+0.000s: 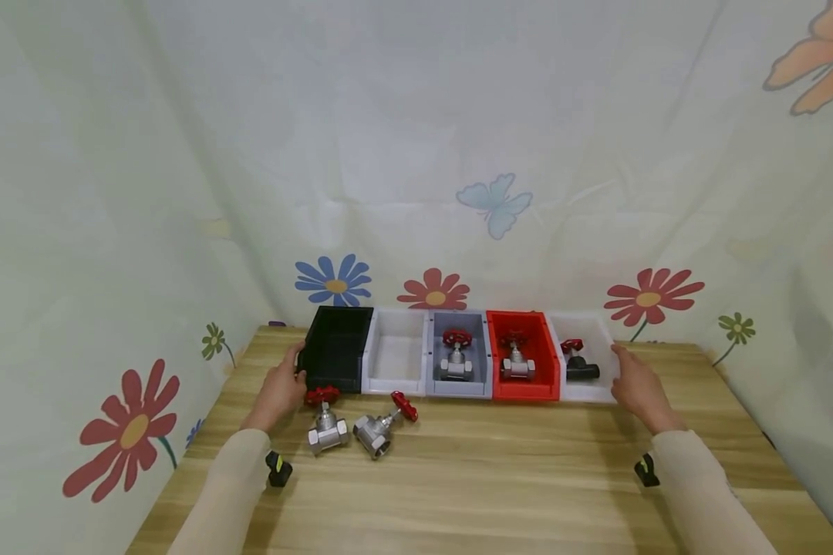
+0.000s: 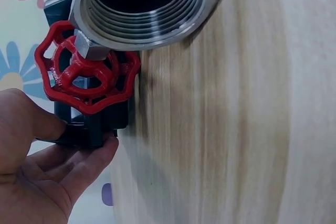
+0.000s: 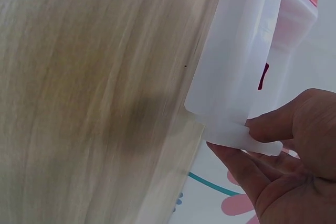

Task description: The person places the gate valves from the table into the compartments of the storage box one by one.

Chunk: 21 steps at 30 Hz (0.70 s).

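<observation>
Left hand (image 1: 278, 391) pinched black bin (image 1: 338, 339), left of frame centre; right hand (image 1: 640, 388) pinched white end bin (image 1: 590, 392), right; bin row (image 1: 458, 390) presumably braced between.

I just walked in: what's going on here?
A person's left hand pinches the edge of the black bin, and the right hand the end white bin, at opposite ends of a row of five. The gray bin, red bin and end white bin each hold one valve; two more valves lie on the table.
</observation>
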Tool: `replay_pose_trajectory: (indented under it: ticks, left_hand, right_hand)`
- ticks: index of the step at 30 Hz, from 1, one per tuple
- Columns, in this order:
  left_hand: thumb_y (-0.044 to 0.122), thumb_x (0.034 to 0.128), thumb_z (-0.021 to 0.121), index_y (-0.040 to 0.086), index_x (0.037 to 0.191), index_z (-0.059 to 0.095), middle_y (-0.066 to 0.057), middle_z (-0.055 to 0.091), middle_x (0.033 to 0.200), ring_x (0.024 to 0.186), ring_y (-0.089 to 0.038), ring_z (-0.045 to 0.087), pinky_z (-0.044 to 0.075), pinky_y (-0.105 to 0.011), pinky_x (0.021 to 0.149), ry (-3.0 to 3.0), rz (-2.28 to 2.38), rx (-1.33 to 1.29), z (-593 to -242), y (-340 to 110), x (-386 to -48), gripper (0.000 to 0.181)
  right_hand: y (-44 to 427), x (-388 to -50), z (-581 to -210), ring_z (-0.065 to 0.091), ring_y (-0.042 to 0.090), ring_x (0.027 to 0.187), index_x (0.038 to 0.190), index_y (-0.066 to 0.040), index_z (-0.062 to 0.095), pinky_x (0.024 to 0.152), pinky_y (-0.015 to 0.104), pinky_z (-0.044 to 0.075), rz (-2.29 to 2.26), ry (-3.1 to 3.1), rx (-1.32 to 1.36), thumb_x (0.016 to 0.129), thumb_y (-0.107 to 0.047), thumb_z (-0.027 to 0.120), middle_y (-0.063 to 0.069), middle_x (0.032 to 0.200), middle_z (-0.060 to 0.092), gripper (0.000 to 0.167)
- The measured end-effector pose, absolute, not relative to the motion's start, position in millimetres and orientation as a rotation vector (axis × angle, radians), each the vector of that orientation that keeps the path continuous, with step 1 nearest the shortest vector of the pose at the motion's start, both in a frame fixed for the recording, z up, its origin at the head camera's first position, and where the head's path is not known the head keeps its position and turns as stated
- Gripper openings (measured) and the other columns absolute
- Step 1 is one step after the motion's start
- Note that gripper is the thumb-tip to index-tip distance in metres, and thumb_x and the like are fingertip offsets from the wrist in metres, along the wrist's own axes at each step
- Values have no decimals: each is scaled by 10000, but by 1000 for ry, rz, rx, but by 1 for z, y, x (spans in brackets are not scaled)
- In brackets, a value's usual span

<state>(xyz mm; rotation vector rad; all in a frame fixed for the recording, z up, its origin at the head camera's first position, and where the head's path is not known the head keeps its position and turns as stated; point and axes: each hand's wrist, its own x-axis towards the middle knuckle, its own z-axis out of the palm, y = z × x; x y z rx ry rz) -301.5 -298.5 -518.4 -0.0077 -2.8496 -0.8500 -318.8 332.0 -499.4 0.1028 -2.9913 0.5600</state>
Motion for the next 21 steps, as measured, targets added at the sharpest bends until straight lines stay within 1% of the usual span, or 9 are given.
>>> replay_pose_trajectory:
  ticks: [4, 5, 8, 10, 11, 13, 15, 17, 21]
  left_hand:
    - [22, 954, 507, 41, 1501, 315, -273, 687, 988, 754, -273, 598, 488, -461, 738, -2833, -846, -29, -516, -297, -301, 580]
    - [19, 955, 505, 38, 1502, 313, -301, 680, 1045, 803, -314, 626, 497, -489, 775, -2835, -849, -29, -515, -296, -301, 580]
    - [13, 960, 500, 22, 1509, 300, -357, 618, 1199, 983, -422, 647, 490, -549, 884, -2846, -860, -43, -511, -295, -299, 585]
    - [15, 962, 503, 13, 1510, 301, -370, 560, 1291, 1030, -421, 637, 482, -551, 911, -2847, -856, -49, -510, -295, -299, 585]
    - [14, 961, 504, 9, 1511, 299, -372, 533, 1324, 1004, -416, 645, 485, -541, 903, -2848, -854, -54, -510, -295, -299, 586]
    - [14, 955, 515, 3, 1509, 305, -366, 530, 1333, 854, -343, 654, 496, -493, 832, -2846, -850, -64, -510, -296, -299, 593]
    - [13, 946, 528, -7, 1502, 315, -366, 533, 1328, 782, -281, 653, 503, -452, 776, -2838, -854, -81, -513, -297, -298, 596]
    - [16, 941, 535, -8, 1499, 321, -373, 530, 1326, 801, -311, 692, 525, -451, 768, -2829, -872, -91, -514, -299, -297, 598]
    - [34, 942, 540, -2, 1494, 329, -385, 515, 1335, 974, -402, 699, 548, -497, 820, -2812, -908, -88, -514, -302, -294, 592]
  right_hand:
    - [329, -319, -496, 452, 548, 1227, 1421, 149, 325, 1014, 637, 380, 575, -3018, 57, 858, 51, 590, 415, 1377, 410, 630]
    - [329, -319, -495, 451, 549, 1226, 1420, 152, 323, 1015, 637, 379, 576, -3022, 55, 854, 53, 595, 417, 1375, 410, 635]
    - [329, -320, -494, 459, 552, 1211, 1419, 153, 317, 1002, 640, 386, 576, -3022, 54, 849, 55, 597, 421, 1367, 410, 643]
    - [330, -322, -495, 472, 555, 1189, 1407, 159, 323, 984, 643, 396, 573, -3012, 67, 836, 59, 599, 427, 1346, 424, 642]
    - [331, -322, -496, 480, 554, 1179, 1402, 159, 328, 977, 642, 402, 573, -3007, 72, 829, 61, 601, 428, 1336, 433, 642]
    - [331, -323, -497, 495, 546, 1162, 1394, 159, 333, 968, 640, 409, 576, -3005, 73, 818, 64, 602, 427, 1321, 446, 643]
    - [332, -323, -498, 514, 536, 1130, 1382, 162, 341, 953, 635, 421, 572, -3002, 78, 802, 68, 610, 428, 1299, 460, 646]
    - [332, -323, -499, 526, 528, 1103, 1375, 166, 342, 945, 632, 427, 568, -3000, 82, 792, 71, 616, 430, 1284, 465, 651]
    - [331, -323, -498, 528, 518, 1089, 1377, 165, 335, 951, 627, 429, 573, -3001, 76, 788, 77, 621, 432, 1287, 456, 660]
